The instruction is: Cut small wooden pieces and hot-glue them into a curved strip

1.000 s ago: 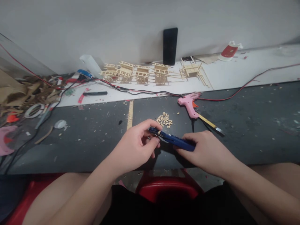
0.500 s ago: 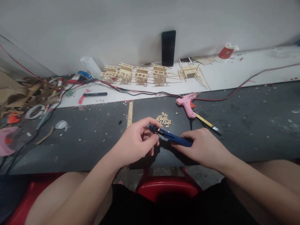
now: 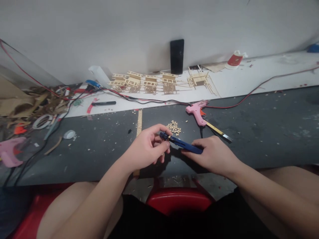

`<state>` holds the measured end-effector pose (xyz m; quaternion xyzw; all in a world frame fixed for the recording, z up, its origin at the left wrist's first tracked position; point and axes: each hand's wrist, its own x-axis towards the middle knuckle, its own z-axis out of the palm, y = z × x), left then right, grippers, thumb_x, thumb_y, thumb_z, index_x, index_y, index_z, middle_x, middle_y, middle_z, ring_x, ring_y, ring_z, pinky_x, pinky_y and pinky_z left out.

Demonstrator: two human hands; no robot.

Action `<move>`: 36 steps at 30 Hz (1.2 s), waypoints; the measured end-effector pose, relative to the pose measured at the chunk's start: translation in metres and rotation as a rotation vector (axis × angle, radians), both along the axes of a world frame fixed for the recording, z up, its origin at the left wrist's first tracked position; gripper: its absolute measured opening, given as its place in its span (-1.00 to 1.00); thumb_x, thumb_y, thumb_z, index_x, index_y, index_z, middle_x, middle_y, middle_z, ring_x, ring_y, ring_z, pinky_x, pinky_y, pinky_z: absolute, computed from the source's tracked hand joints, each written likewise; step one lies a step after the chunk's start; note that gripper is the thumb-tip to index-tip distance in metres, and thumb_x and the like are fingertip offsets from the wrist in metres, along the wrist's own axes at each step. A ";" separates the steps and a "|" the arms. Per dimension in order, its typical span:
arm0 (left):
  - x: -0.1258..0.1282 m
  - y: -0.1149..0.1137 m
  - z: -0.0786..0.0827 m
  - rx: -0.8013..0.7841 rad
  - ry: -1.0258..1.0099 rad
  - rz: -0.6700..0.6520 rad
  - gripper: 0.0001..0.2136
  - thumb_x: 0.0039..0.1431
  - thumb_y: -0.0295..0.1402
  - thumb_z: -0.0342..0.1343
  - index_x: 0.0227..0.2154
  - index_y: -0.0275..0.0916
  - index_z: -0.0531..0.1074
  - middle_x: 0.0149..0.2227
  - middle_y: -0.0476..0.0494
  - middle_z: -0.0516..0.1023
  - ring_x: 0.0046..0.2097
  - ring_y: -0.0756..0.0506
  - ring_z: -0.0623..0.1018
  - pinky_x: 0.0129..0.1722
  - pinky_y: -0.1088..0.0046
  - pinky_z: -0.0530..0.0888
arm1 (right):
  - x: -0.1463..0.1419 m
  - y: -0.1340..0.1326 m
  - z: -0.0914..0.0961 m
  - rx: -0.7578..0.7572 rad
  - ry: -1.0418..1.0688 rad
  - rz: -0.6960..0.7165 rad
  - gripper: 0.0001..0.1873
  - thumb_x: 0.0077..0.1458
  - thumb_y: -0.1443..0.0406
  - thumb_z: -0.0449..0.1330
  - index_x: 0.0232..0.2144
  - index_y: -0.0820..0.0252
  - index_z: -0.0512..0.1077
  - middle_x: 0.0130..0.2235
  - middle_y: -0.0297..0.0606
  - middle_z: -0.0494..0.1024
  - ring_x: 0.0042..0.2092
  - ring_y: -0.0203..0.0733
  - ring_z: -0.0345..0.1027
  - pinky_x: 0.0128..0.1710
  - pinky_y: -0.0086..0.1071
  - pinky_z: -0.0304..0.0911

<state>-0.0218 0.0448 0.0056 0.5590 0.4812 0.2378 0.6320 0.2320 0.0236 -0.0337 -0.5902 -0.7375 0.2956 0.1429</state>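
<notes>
My right hand [image 3: 214, 154] is wrapped round the blue handles of a pair of pliers [image 3: 185, 144], whose dark jaw end points left. My left hand [image 3: 149, 144] is closed at that end, index finger over the top and thumb below. A pale sliver shows by the jaws, but what the left fingers pinch is hidden. Just beyond the pliers, a pile of small cut wooden bits [image 3: 173, 127] lies on the dark grey table [image 3: 99, 149].
A pink glue gun [image 3: 198, 113] and a yellow-handled cutter knife [image 3: 218, 130] lie behind my right hand. Several small wooden carts [image 3: 169, 83] stand on the white strip, near an upright black phone [image 3: 177, 56]. Cables cross the back. Another pink glue gun [image 3: 12, 151] lies far left.
The view has shifted slightly. Both hands keep nearly the same hold on the pliers, with little visible movement.
</notes>
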 end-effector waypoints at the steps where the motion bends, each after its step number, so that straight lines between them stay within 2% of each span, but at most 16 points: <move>1: 0.000 0.000 0.000 0.001 -0.001 -0.002 -0.77 0.33 -0.44 0.28 -0.02 -0.16 0.43 -0.43 0.05 0.59 -0.56 0.01 0.57 -0.66 0.65 0.40 | 0.000 0.000 0.000 0.007 0.000 0.000 -0.50 0.27 -0.13 0.31 -0.49 0.09 0.67 -0.55 -0.30 0.55 -0.51 -0.18 0.34 -0.42 -0.28 0.13; 15: 0.000 0.002 -0.002 0.010 -0.030 -0.010 -0.76 0.34 -0.45 0.28 -0.01 -0.16 0.41 -0.41 0.04 0.61 -0.56 0.03 0.57 -0.67 0.65 0.41 | 0.002 0.001 0.000 0.040 0.002 0.006 -0.50 0.29 -0.10 0.30 -0.52 0.09 0.64 -0.57 -0.31 0.53 -0.50 -0.20 0.31 -0.39 -0.29 0.12; 20: 0.000 0.002 -0.007 0.024 -0.035 0.007 -0.75 0.30 -0.45 0.29 -0.01 -0.16 0.43 -0.42 0.05 0.60 -0.57 0.03 0.57 -0.67 0.66 0.41 | 0.002 -0.002 -0.004 0.063 -0.015 0.014 -0.51 0.30 -0.10 0.30 -0.48 0.09 0.65 -0.52 -0.27 0.60 -0.47 -0.14 0.42 -0.38 -0.27 0.13; 25: 0.000 0.005 -0.015 0.034 -0.029 0.040 -0.72 0.24 -0.44 0.30 -0.03 -0.18 0.43 -0.45 0.05 0.60 -0.59 0.02 0.57 -0.70 0.66 0.40 | 0.000 -0.001 -0.009 0.098 -0.031 0.050 -0.53 0.30 -0.10 0.29 -0.45 0.11 0.59 -0.40 -0.15 0.68 -0.33 0.00 0.55 -0.31 -0.23 0.18; 30: -0.001 0.008 -0.022 0.022 -0.021 0.061 -0.74 0.25 -0.48 0.28 -0.04 -0.19 0.44 -0.47 0.06 0.58 -0.60 0.03 0.55 -0.71 0.67 0.37 | -0.003 0.005 -0.004 0.052 0.006 0.128 -0.62 0.38 -0.02 0.26 -0.34 0.08 0.63 -0.35 -0.21 0.72 -0.31 -0.05 0.59 -0.31 -0.27 0.22; 36: -0.001 0.009 -0.023 0.008 -0.041 0.062 -0.81 0.38 -0.50 0.28 -0.03 -0.22 0.45 -0.47 0.09 0.58 -0.60 0.05 0.54 -0.70 0.68 0.37 | -0.003 0.007 0.002 0.016 0.007 0.139 -0.51 0.40 -0.08 0.14 -0.35 0.10 0.61 -0.42 -0.25 0.66 -0.40 -0.12 0.50 -0.37 -0.28 0.17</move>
